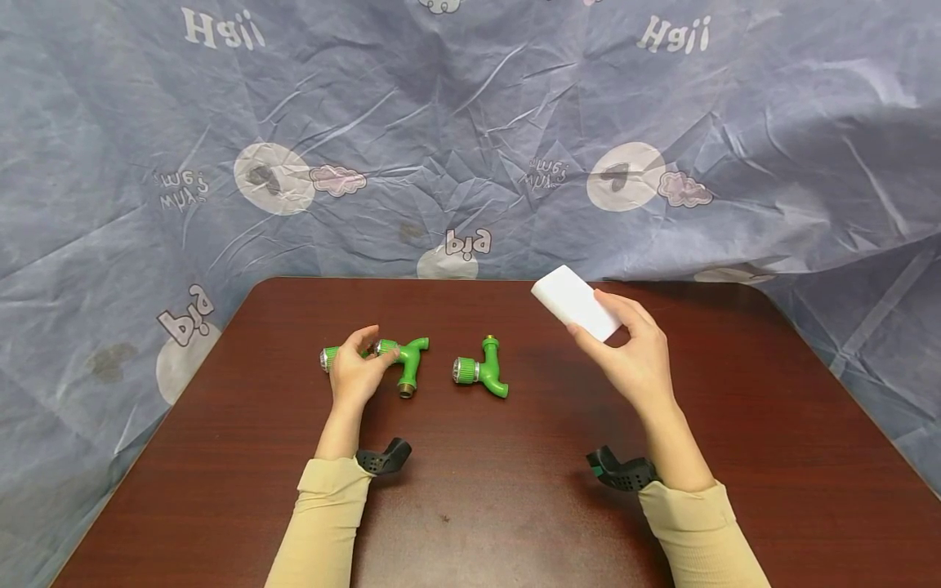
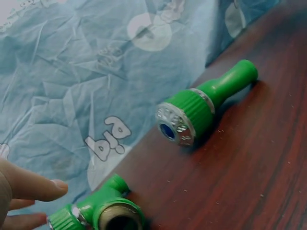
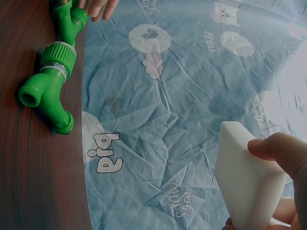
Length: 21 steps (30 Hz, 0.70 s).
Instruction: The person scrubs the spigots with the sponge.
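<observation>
My right hand (image 1: 638,355) holds a white rectangular block (image 1: 575,302) above the table, thumb on one side and fingers on the other. The right wrist view shows the block (image 3: 249,177) as smooth, with rounded edges. My left hand (image 1: 355,371) is at the green taps on the left, its thumb by the ribbed knob of the middle tap (image 1: 412,365). Thumb and fingers stand apart in the left wrist view, with no firm grip visible. Partly behind that hand lies another green tap (image 1: 328,358). A further green tap (image 1: 491,371) lies to the right, untouched.
The dark red-brown wooden table (image 1: 470,482) spreads under both arms. A wrinkled blue-grey printed sheet (image 1: 456,122) hangs behind it and along its sides. Black bands (image 1: 625,472) sit on both wrists.
</observation>
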Each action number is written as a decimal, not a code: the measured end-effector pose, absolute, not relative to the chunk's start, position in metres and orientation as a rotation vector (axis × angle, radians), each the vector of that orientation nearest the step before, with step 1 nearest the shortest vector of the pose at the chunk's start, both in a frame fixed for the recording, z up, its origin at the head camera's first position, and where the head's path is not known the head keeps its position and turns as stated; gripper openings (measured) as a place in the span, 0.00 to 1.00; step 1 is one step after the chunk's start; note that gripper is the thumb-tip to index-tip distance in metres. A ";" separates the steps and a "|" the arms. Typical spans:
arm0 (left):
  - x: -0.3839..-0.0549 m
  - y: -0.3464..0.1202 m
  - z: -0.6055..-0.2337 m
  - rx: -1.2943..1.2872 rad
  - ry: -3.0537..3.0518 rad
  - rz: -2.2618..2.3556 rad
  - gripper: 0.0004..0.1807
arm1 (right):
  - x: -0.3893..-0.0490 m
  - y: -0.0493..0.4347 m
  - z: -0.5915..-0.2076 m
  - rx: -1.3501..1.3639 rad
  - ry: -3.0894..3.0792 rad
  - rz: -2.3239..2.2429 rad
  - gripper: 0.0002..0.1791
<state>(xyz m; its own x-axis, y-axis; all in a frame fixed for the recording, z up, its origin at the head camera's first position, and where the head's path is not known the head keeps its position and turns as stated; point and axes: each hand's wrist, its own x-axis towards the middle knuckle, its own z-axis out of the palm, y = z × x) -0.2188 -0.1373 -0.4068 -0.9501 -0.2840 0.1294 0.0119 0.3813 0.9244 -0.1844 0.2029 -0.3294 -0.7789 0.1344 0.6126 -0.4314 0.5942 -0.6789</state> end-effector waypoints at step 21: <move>-0.223 -0.139 -0.415 0.228 -2.618 -1.321 0.32 | -0.185 0.202 -0.331 0.259 -2.182 1.155 0.26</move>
